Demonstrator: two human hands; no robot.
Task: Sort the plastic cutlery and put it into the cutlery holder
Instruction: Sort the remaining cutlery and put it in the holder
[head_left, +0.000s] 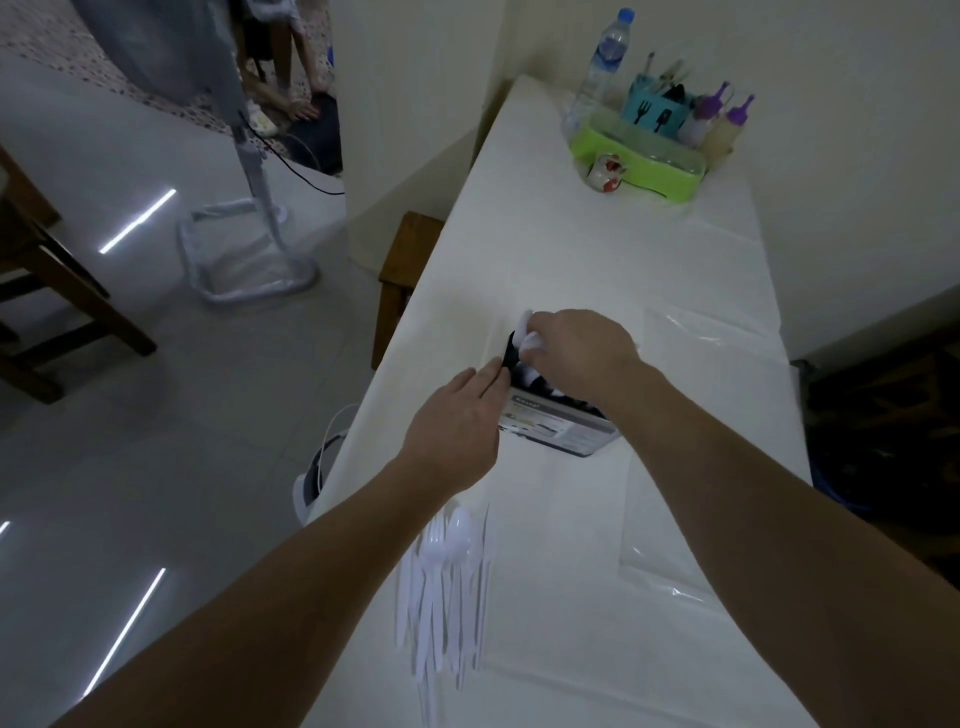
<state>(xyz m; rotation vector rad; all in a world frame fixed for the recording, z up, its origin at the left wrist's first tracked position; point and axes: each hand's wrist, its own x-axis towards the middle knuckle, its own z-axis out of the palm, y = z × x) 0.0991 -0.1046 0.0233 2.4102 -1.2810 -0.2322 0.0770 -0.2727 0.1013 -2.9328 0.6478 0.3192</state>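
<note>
The holder (558, 423), a dark box with a printed label on its near side, stands on the white surface (597, 249) about midway along it. Both hands meet over it. The right hand (576, 348) is above the holder's far end, fingers curled round white cutlery: a spoon (531, 340) shows at the fingertips, with another white tip poking up just past them, its lower part down in the holder. More white pieces show inside the dark opening beneath the hand (which compartment they sit in cannot be told). The left hand (457, 421) lies against the holder's left side, fingers fairly straight and together, fingertips touching its top rim; it holds nothing that can be seen.

Nearer the camera, well apart from the holder, lies the pile (447, 587) of loose white cutlery, close to the surface's left edge. Spoons and forks lie roughly parallel, handles toward the viewer, overlapping one another. A clear plastic sheet (691, 327) lies flat on the surface to the right.

At the far end stands a green tray (639, 156) with a teal caddy (657, 111) of utensils, two squeeze bottles (719, 124) with purple caps, a water bottle (602, 62) and a small patterned cup (605, 174) just in front. On the tiled floor (156, 415) to the left are a fan stand (249, 249) and dark wooden chairs (47, 270).
</note>
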